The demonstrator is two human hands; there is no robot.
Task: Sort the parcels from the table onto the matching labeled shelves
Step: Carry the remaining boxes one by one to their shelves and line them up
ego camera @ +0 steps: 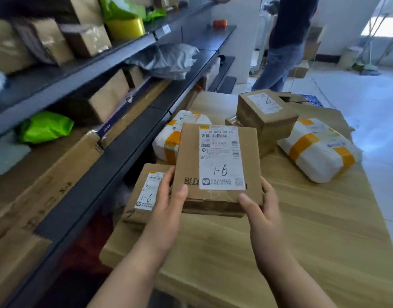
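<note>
A flat brown cardboard parcel point(191, 156) with a white label marked "1-6" is held above the wooden table point(302, 230). My left hand point(171, 201) grips its near left corner and my right hand point(260, 203) grips its near right corner, thumbs on top. Below it to the left lies a second brown box point(142, 196), also marked "1-6". Behind are a white bag with orange tape point(166, 141), a taller brown box point(266, 112) and another white taped bag point(320, 152).
Grey metal shelves point(115, 147) run along the left, holding cardboard boxes, green bags point(46, 127), a yellow bag point(126, 27) and a grey bag point(169, 61). A person in jeans point(282, 52) stands beyond the table. White floor lies to the right.
</note>
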